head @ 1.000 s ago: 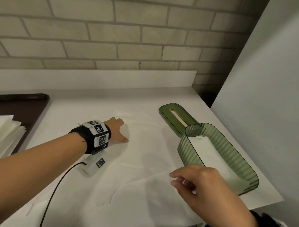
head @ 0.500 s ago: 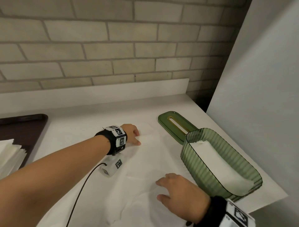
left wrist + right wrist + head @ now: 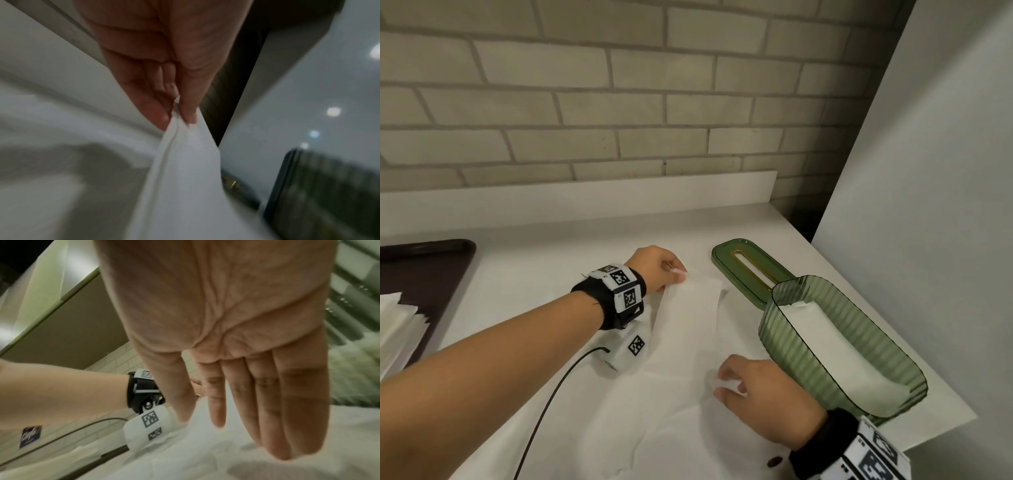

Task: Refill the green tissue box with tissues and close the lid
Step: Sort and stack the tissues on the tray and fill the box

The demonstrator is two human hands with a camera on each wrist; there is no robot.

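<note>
While the left hand [image 3: 654, 267] pinches the far corner of a white paper tissue sheet [image 3: 688, 329] between thumb and fingertips [image 3: 158, 116], with that corner raised off the white countertop [image 3: 551, 260], the right hand [image 3: 760, 394] is at the near end of the same sheet. In the head view its thumb and forefinger seem to nip a small fold of the tissue; in the right wrist view the palm faces down with the fingers [image 3: 265, 410] held almost straight over the paper, so I cannot tell whether it truly has hold. The sheet lies lengthwise between the two hands, creased along its left edge, on top of more loose white tissue [image 3: 640, 428] spread across the near counter.

The green ribbed translucent plastic tissue box [image 3: 804, 329] stands just right of the sheet, near the counter's right edge, open at the top, with folded white tissues [image 3: 832, 349] already lying inside. Its green oval lid with a gold-edged slot [image 3: 746, 270] lies flat on the counter at the box's far end, partly hidden behind the box wall.

At the far left sits a dark brown tray [image 3: 431, 267], and a stack of white paper sheets [image 3: 397, 329] lies at its near end. A pale brick wall [image 3: 619, 102] runs along the back.
</note>
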